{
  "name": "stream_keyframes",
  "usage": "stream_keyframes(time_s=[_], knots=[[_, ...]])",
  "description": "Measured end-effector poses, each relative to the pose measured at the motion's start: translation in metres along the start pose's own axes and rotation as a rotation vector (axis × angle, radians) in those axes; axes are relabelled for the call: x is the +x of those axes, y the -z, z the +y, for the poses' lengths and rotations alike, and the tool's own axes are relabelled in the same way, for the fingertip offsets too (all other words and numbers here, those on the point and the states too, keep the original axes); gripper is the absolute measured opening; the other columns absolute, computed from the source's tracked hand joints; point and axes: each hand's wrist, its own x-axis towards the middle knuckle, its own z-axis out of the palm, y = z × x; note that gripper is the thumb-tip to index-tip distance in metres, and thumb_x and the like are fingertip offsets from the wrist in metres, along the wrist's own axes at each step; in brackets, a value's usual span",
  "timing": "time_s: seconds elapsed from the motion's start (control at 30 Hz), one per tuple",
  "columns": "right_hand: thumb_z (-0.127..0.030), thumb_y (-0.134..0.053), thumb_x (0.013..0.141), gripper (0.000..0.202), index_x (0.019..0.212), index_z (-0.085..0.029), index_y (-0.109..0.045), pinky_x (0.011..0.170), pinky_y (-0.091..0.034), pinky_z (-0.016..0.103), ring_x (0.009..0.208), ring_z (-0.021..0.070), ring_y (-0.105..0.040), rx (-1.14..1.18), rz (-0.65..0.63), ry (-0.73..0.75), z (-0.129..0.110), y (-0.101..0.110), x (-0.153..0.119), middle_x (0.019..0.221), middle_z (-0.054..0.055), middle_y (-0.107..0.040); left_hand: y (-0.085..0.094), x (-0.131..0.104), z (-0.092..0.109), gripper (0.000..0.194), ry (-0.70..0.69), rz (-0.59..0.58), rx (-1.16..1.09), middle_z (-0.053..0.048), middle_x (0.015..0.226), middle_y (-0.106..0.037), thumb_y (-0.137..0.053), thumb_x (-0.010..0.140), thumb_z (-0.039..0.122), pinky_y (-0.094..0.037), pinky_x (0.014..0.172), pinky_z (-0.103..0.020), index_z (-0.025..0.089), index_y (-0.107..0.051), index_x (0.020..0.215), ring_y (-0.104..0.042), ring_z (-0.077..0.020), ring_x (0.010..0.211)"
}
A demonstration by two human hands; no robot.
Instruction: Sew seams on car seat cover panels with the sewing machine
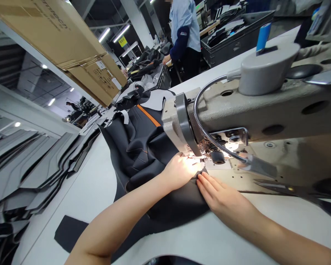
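Black material (pixel 179 202) is steadied by two hands at the sewing machine (pixel 253 114).
Near the machine's needle, it is pressed by the right hand (pixel 216 191), fingers straight and together; the left hand (pixel 180 170) is curled (whether anything is pinched cannot be told). Scissors (pixel 291 188) are laid along the machine's near edge.

From where I stand, this is a sewing workshop, a factory floor really: a sewing machine (pixel 264 106) with its lamp lit on a white desk (pixel 93 184), stacks of cut panels (pixel 44 162), a crate (pixel 234 40) full of pieces, big cartons (pixel 60 40), strip lights (pixel 121 34) overhead, and another person (pixel 184 33) standing among heaped material.
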Motion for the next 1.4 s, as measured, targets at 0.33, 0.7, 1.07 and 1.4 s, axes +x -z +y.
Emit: stream_keyframes(time_s=[0.33, 0.7, 1.07, 1.4], knots=[[0.003, -0.038, 0.068, 0.038, 0.094, -0.003, -0.065, 0.07, -0.051, 0.037, 0.081, 0.0258, -0.058, -0.04, -0.031, -0.015, 0.007, 0.01, 0.012, 0.088, 0.016, -0.061, -0.004, 0.005, 0.014, 0.021, 0.031, -0.105, -0.029, -0.008, 0.094, -0.064, -0.041, 0.092, 0.011, -0.048, 0.084, -0.032, 0.011, -0.062, 0.088, -0.058, -0.0204, 0.091], [-0.004, -0.044, 0.075, 0.041, 0.113, -0.002, -0.059, 0.093, -0.045, 0.036, 0.106, 0.0246, -0.057, 0.057, 0.045, -0.069, 0.01, -0.001, -0.001, 0.113, 0.017, -0.062, -0.005, 0.002, 0.01, 0.019, 0.154, -0.028, -0.017, -0.005, 0.098, -0.067, -0.045, 0.093, 0.018, -0.046, 0.083, -0.036, 0.015, -0.064, 0.096, -0.059, -0.0218, 0.096], [-0.006, -0.046, 0.07, 0.042, 0.109, 0.0, -0.062, 0.092, -0.048, 0.038, 0.107, 0.0279, -0.057, 0.057, 0.039, -0.085, 0.002, -0.009, 0.002, 0.113, 0.019, -0.063, -0.003, 0.003, 0.008, 0.023, 0.041, -0.05, -0.14, -0.006, 0.098, -0.066, -0.039, 0.092, 0.01, -0.046, 0.088, -0.03, 0.012, -0.063, 0.094, -0.059, -0.0175, 0.096], [-0.008, -0.048, 0.065, 0.044, 0.106, -0.004, -0.063, 0.094, -0.047, 0.031, 0.109, 0.0246, -0.056, 0.045, 0.176, -0.104, 0.003, -0.037, 0.004, 0.111, 0.016, -0.064, -0.015, 0.006, 0.018, 0.024, 0.152, -0.077, -0.093, -0.006, 0.087, -0.065, -0.04, 0.085, 0.006, -0.048, 0.08, -0.029, 0.015, -0.062, 0.083, -0.059, -0.0188, 0.086]])
